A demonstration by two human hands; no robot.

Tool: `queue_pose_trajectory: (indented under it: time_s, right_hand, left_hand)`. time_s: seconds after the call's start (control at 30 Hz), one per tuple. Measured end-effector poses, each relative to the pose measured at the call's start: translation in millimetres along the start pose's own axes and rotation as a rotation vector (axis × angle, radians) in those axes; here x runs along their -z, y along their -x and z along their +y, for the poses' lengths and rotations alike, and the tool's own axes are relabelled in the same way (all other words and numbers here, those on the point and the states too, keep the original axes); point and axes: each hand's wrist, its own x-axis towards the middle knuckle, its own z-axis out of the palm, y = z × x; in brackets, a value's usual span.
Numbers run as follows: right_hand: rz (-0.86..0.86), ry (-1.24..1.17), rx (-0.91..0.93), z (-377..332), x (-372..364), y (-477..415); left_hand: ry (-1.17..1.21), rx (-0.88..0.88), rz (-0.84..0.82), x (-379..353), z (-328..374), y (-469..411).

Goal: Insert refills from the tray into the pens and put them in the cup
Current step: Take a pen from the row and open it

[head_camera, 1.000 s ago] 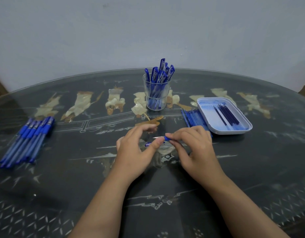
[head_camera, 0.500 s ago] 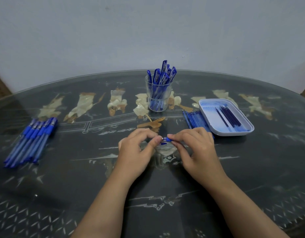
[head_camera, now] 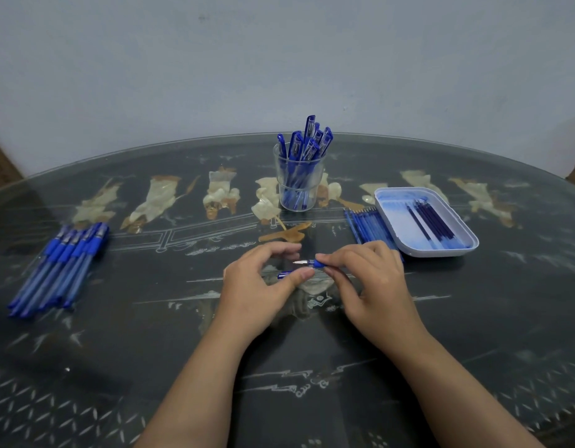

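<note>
Assembling a pen in front of the cup [head_camera: 299,189].
I'm pinching the pen [head_camera: 313,262] in my right hand [head_camera: 370,279], tip toward my left hand [head_camera: 260,286], which is pinching a small blue part [head_camera: 284,275] to fit.

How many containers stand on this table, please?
2. A clear cup holding blue pens stands at the far middle. A white tray with dark refills lies to the right of it. No other container shows.

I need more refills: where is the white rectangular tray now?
Head view, right side: the white rectangular tray lies beyond the right hand, right of the clear cup.
</note>
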Motion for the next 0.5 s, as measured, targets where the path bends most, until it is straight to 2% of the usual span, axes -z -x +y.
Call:
queue_pose_trajectory:
  time_s: [0.5]
  right_hand:
    - [0.004, 0.013, 0.001, 0.6, -0.4, 0.2]
  left_hand:
    - [0.070, 0.133, 0.038, 2.2, 7.0, 1.0]
